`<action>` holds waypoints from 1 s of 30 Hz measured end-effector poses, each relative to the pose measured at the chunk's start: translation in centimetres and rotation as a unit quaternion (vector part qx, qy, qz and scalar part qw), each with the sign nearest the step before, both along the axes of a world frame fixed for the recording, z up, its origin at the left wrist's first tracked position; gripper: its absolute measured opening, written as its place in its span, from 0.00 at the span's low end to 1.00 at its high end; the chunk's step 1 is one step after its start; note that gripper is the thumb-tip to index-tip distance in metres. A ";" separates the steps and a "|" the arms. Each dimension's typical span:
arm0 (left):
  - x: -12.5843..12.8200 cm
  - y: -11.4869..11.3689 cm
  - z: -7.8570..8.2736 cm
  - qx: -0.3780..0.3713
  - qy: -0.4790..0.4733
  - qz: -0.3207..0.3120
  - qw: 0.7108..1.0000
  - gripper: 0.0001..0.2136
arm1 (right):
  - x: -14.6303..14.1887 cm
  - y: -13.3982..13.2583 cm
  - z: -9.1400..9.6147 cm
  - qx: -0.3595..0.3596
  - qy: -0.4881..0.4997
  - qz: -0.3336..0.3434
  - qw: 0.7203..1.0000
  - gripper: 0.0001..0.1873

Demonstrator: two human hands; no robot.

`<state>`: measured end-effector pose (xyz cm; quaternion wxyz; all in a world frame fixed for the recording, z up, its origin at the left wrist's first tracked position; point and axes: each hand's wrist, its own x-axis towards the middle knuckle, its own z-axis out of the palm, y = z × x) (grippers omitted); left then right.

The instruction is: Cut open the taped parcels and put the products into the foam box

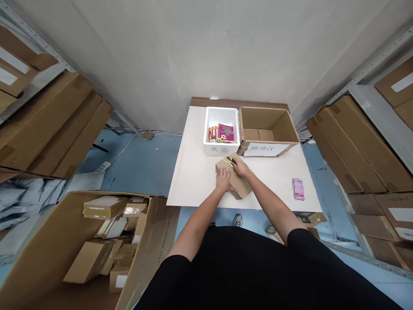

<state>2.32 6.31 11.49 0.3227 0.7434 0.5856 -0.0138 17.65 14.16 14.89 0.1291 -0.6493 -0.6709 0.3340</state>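
L hand (225,180) spread flat on oblong brown cardboard box (238,188); R hand (240,166) closed round slim black-and-yellow tool (231,160), prob. cutter; if box shifts, tool could nick L hand.

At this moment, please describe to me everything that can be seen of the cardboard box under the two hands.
The cardboard box is plain brown and oblong, with shiny, tape-like patches on top. It lies slanted on the white table, near the front edge. The left hand is spread on it; the right hand holds a black-and-yellow tool at its far end. Whether the top is already cut cannot be told.
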 end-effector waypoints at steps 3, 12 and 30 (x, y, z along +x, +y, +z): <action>-0.4 0.2 0.0 -0.008 -0.010 0.002 1.000 0.69 | 0.0 0.7 -0.3 -0.008 -0.020 0.012 1.000 0.25; -0.2 0.4 -0.3 -0.026 -0.001 0.002 1.000 0.72 | -0.9 0.5 -1.4 -0.013 0.006 -0.003 1.000 0.26; -0.1 0.3 2.9 -0.058 0.135 -0.047 0.988 0.71 | -0.6 -0.5 0.3 0.003 -0.174 0.106 0.979 0.29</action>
